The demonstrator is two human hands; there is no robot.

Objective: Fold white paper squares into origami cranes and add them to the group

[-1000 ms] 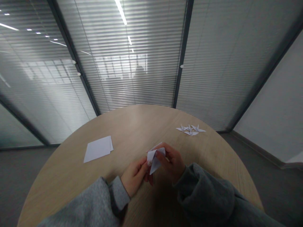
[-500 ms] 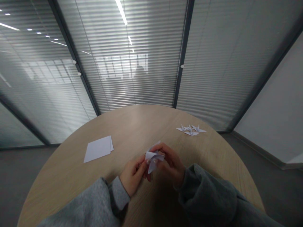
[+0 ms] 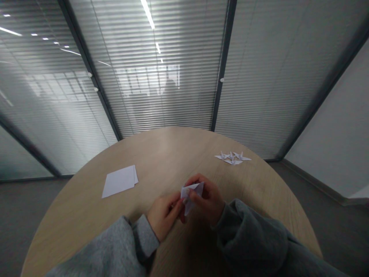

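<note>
1. we're up on the person's head, a single camera, tipped forward and down!
2. close over the left hand (image 3: 164,215) and right hand (image 3: 206,200), round wooden table (image 3: 161,154) below, slatted glass partition (image 3: 167,46) straight ahead!

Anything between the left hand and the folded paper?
Nothing visible: the left hand is directly against the folded white paper, which the right hand also holds.
</note>
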